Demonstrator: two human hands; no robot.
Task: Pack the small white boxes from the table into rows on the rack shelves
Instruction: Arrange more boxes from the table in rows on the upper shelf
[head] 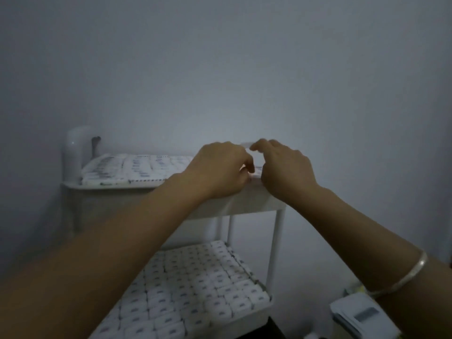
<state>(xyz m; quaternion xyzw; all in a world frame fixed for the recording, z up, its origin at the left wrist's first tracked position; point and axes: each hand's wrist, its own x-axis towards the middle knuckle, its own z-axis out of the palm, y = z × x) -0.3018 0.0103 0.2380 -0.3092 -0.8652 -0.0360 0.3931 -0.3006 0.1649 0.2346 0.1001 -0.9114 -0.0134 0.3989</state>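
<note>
A person's two bare hands meet over the right end of the top shelf (pixel 244 204) of a white rack (pixel 276 241) that stands against a pale wall (pixel 220 69). The left hand (pixel 220 170) and the right hand (pixel 286 167) face each other with fingers curled inward and pinch a small white box (pixel 256 165) between them. The box sits just above the shelf's right-hand corner, though dim light and blur hide how each fingertip sits on it. To the left of the hands, packed rows of boxes (pixel 127 167) with dark printing already cover most of the top shelf. Below, the lower shelf (pixel 254 314) is filled edge to edge with more boxes (pixel 195 277) set in a tight grid. A silver bangle (pixel 403 277) circles the right forearm. A tall white cylinder (pixel 75 152) stands at the rack's back left corner. Pale cartons (pixel 362 316) lie at the bottom right, beside the rack.
</note>
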